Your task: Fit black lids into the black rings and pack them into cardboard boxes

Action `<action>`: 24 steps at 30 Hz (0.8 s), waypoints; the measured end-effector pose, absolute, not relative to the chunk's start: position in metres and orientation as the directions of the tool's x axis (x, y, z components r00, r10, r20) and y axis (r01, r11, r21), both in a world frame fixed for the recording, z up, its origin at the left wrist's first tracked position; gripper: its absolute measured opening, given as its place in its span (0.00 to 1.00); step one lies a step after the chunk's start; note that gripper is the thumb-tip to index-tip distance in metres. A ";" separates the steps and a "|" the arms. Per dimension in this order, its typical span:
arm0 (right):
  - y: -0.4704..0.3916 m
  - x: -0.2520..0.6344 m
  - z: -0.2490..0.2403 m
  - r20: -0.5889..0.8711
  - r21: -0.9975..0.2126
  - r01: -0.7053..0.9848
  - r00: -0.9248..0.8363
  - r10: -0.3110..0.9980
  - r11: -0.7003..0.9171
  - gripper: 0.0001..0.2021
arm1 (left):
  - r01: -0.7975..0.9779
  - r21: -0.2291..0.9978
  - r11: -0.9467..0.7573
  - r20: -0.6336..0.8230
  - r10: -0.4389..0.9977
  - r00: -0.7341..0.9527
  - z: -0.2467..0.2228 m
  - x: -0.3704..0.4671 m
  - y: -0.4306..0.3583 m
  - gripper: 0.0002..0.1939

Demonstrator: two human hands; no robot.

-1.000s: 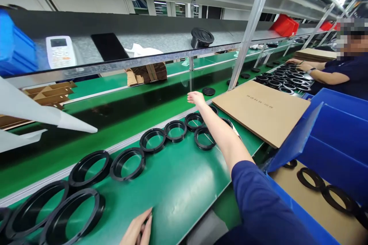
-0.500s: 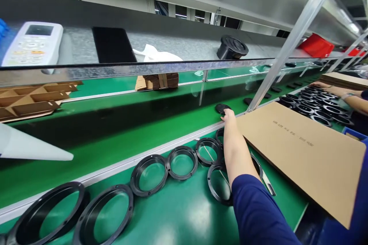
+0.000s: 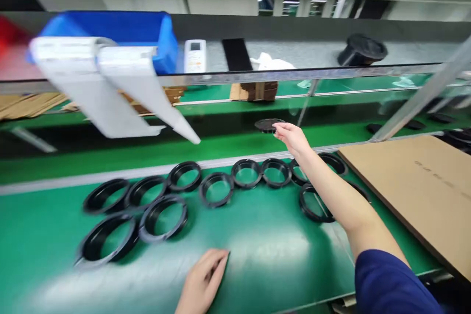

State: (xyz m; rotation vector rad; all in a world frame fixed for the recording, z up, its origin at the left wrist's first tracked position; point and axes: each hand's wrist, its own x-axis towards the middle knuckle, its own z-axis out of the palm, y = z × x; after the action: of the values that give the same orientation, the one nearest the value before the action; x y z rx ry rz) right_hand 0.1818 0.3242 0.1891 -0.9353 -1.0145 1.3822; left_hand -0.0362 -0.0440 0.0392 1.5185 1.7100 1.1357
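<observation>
My right hand [image 3: 290,136] pinches the edge of a flat black round cover [image 3: 268,125], held level above the green strip behind the bench. My left hand [image 3: 206,277] is low over the front of the green bench top [image 3: 265,260]. Its fingers are curled and pressed together, with a thin dark edge by the fingertips too small to name. Between and beyond my hands, several black rings [image 3: 217,190] lie on the bench, bunched at the left and running in a row to the right. My right forearm partly hides some of them.
A large cardboard sheet [image 3: 415,186] covers the right side. The shelf above holds a blue bin [image 3: 167,44], white label strips [image 3: 121,88] hanging down, a white remote-like device [image 3: 195,56] and a black lidded part [image 3: 362,50]. A slanted metal post [image 3: 423,95] stands at right.
My right hand has lifted the black cover off the green strip and brought it left. The view has turned left, and my left hand has come into sight.
</observation>
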 end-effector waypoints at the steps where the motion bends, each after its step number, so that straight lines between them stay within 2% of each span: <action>1: 0.292 0.166 0.189 0.075 -0.954 -0.301 -0.186 0.980 0.016 0.10 | 0.387 0.922 0.032 0.059 0.974 -0.221 0.046 -0.034 -0.040 0.17; 3: 0.225 0.141 0.185 0.142 -0.962 -0.270 -0.397 0.907 0.033 0.17 | 0.091 0.996 0.014 0.018 0.937 -0.348 0.059 -0.032 -0.029 0.21; 4: 0.192 0.130 0.182 0.141 -0.967 -0.253 -0.469 0.872 0.021 0.18 | -0.091 0.993 -0.070 0.027 0.913 -0.406 0.067 -0.032 -0.024 0.30; 6: 0.128 0.114 0.172 0.109 -0.972 -0.232 -0.570 0.814 -0.033 0.18 | -0.393 0.873 -0.289 0.081 0.881 -0.467 0.083 -0.035 -0.019 0.46; 7: 0.099 0.107 0.166 0.081 -0.969 -0.232 -0.609 0.789 -0.080 0.17 | -0.502 0.792 -0.348 0.090 0.879 -0.468 0.090 -0.037 -0.021 0.51; 9: 0.048 0.099 0.151 0.012 -0.948 -0.238 -0.690 0.724 -0.212 0.16 | -0.675 0.653 -0.345 0.057 0.910 -0.410 0.103 -0.044 -0.030 0.54; 11: 0.009 0.095 0.136 -0.044 -0.915 -0.210 -0.796 0.603 -0.344 0.16 | -0.796 0.549 -0.255 -0.022 0.947 -0.319 0.109 -0.051 -0.045 0.50; 13: -0.015 0.095 0.125 -0.056 -0.914 -0.136 -0.892 0.448 -0.383 0.19 | -0.871 0.457 -0.178 -0.082 0.967 -0.241 0.110 -0.058 -0.061 0.45; 14: -0.021 0.097 0.122 -0.043 -0.933 -0.110 -0.911 0.411 -0.342 0.20 | -0.899 0.415 -0.142 -0.105 0.974 -0.203 0.108 -0.060 -0.068 0.43; 15: -0.023 0.099 0.120 -0.014 -0.961 -0.108 -0.900 0.436 -0.254 0.19 | -0.920 0.377 -0.103 -0.131 0.978 -0.163 0.106 -0.062 -0.074 0.42; 16: -0.023 0.101 0.119 0.045 -0.985 -0.124 -0.852 0.521 -0.118 0.18 | -0.938 0.343 -0.055 -0.163 0.980 -0.117 0.103 -0.062 -0.079 0.41; 18: -0.015 0.106 0.118 0.259 -0.960 -0.098 -0.656 0.709 0.260 0.16 | -0.960 0.278 0.038 -0.231 0.972 -0.028 0.099 -0.060 -0.087 0.41; 19: -0.009 0.108 0.117 0.378 -0.900 -0.034 -0.558 0.739 0.435 0.17 | -0.965 0.252 0.074 -0.260 0.966 0.006 0.098 -0.057 -0.090 0.40; 21: 0.001 0.112 0.112 0.525 -0.750 0.110 -0.502 0.687 0.653 0.19 | -0.968 0.215 0.126 -0.297 0.953 0.058 0.096 -0.051 -0.095 0.37; 24: 0.008 0.117 0.099 0.529 -0.607 0.222 -0.604 0.596 0.763 0.22 | -0.958 0.212 0.191 -0.336 0.935 0.112 0.097 -0.044 -0.097 0.34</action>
State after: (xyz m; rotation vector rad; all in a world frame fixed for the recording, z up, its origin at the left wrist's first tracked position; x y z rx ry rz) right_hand 0.1172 0.0079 0.0989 -0.6083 -2.2008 0.6361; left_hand -0.0435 -0.0974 0.0970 -0.0635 0.4395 1.3907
